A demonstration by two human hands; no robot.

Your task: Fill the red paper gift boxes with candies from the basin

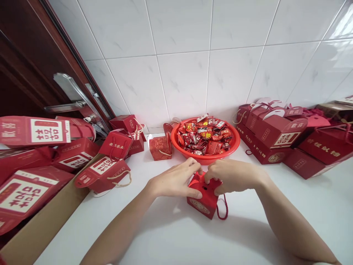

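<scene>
A small red gift box (pixel 202 201) stands on the white table in front of me, its top flaps folded inward and a dark red cord loop hanging at its right side. My left hand (pixel 179 180) grips the box from the left, thumb on the near top edge and fingers over the far side. From the right, my right hand (pixel 230 176) holds the box's top, its curled fingers at the flaps. Just beyond both hands sits a red plastic basket (pixel 205 158) full of wrapped candies (pixel 206 135).
Many red boxes (pixel 104 171) crowd the left, some in a cardboard carton (pixel 52 209). More red boxes (pixel 278 132) are stacked at the right. A small patterned box (pixel 160 148) stands left of the basket. Behind are a tiled wall (pixel 182 81) and a door handle (pixel 66 106).
</scene>
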